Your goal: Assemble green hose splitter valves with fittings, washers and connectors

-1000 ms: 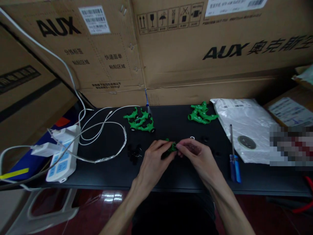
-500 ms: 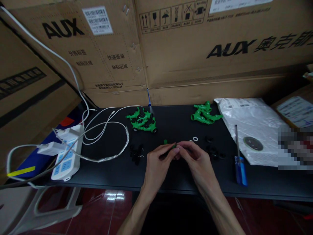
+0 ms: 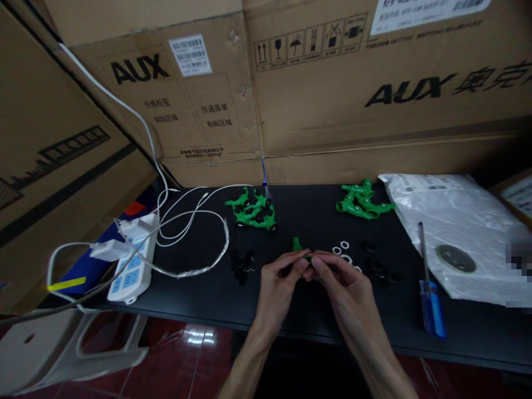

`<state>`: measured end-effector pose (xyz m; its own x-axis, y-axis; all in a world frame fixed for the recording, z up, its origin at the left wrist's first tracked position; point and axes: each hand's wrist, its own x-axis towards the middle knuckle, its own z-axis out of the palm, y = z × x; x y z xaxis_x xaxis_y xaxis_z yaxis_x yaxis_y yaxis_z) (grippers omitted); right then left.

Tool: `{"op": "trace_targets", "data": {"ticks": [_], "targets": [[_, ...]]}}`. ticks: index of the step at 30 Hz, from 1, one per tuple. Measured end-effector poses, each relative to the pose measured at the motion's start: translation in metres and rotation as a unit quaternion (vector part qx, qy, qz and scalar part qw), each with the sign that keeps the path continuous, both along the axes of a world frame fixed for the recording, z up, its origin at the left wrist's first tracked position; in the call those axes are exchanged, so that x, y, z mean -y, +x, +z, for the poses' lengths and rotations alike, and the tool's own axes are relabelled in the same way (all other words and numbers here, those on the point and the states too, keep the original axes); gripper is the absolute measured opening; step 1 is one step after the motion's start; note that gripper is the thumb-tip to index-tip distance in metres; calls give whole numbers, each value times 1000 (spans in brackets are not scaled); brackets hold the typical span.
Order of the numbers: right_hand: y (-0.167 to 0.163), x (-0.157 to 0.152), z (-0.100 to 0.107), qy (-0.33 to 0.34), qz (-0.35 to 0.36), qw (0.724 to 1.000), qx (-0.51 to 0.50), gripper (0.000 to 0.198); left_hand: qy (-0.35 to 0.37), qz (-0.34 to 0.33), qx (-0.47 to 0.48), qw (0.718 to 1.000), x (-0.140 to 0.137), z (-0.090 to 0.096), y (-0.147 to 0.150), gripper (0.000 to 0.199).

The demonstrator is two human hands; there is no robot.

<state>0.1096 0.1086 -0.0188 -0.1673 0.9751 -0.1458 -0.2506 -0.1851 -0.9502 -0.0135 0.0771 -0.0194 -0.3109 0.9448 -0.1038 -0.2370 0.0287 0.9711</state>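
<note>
One green fitting (image 3: 307,259): sits gripped between fingertips of left hand (image 3: 279,285) and right hand (image 3: 348,285), over black table (image 3: 195,293). Lies left of white hexagonal rings (image 3: 340,250), small black parts (image 3: 380,271) and blue-handled screwdriver (image 3: 432,307).

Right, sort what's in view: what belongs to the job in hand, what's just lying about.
Likely part of the job:
- held green piece
- left green pile
- right green pile
- white rings
- small black parts
- screwdriver, possibly

Apparently just lying about:
- power strip
- cables
- plastic bag
- boxes
- stool
</note>
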Motion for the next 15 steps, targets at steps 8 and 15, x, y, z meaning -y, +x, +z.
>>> {"op": "trace_targets", "data": {"ticks": [8,15], "targets": [[-3,3,-5,41,-7,999,18,14,36,-9,35,999,3,-7,0,18],[-6,6,-7,57,-9,998,28,14,32,6,101,994,5,-14,2,16]]}}
